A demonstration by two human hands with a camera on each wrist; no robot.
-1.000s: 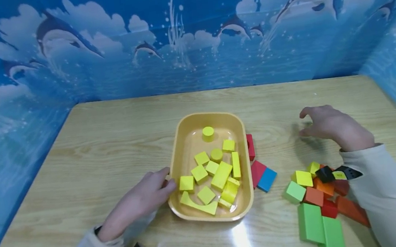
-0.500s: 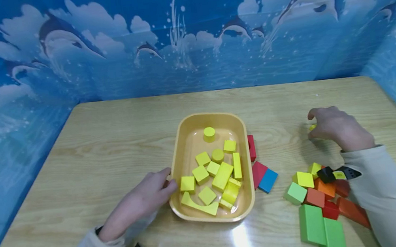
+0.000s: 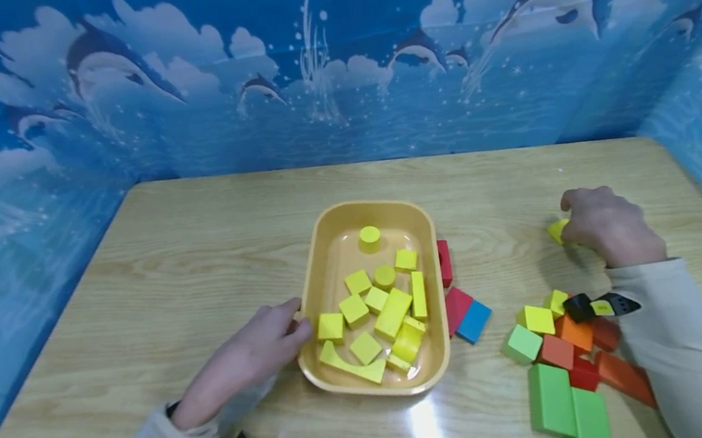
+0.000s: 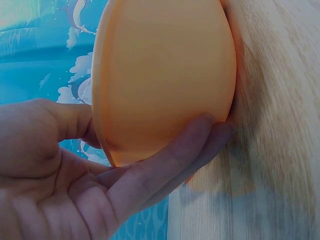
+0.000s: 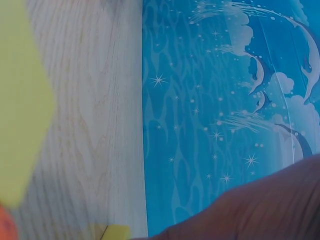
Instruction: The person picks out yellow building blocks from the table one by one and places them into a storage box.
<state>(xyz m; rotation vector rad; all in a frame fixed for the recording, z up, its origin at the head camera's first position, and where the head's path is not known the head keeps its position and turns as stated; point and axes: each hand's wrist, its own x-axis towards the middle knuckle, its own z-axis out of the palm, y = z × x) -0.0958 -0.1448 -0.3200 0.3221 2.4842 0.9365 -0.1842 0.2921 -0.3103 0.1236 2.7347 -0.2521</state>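
Observation:
My left hand point(image 3: 267, 340) grips the left side of a tan plastic tray point(image 3: 380, 388), its thumb at the rim and its fingers along the outer wall, as the left wrist view shows. Loose yellow blocks point(image 3: 394, 313) of several shapes, among them cylinders and an arch, lie inside. Toward the right of the table, my right hand point(image 3: 612, 225) has curled fingers around a small yellow block point(image 3: 558, 231), mostly hidden beneath the hand. The right wrist view catches a corner of that yellow block point(image 5: 118, 232) beside the hand.
Beneath my right forearm is a cluster of green blocks point(image 3: 551, 398), orange blocks point(image 3: 574, 333), red blocks point(image 3: 583, 372) and yellow ones. Red blocks point(image 3: 445, 263) and a blue block point(image 3: 474, 321) lie against the tray's right side. A dolphin-print backdrop point(image 3: 338, 105) borders the wooden table.
My right hand has shifted to the right and its fingers have come in around the yellow block, which now shows at its left. The left hand and tray keep their place.

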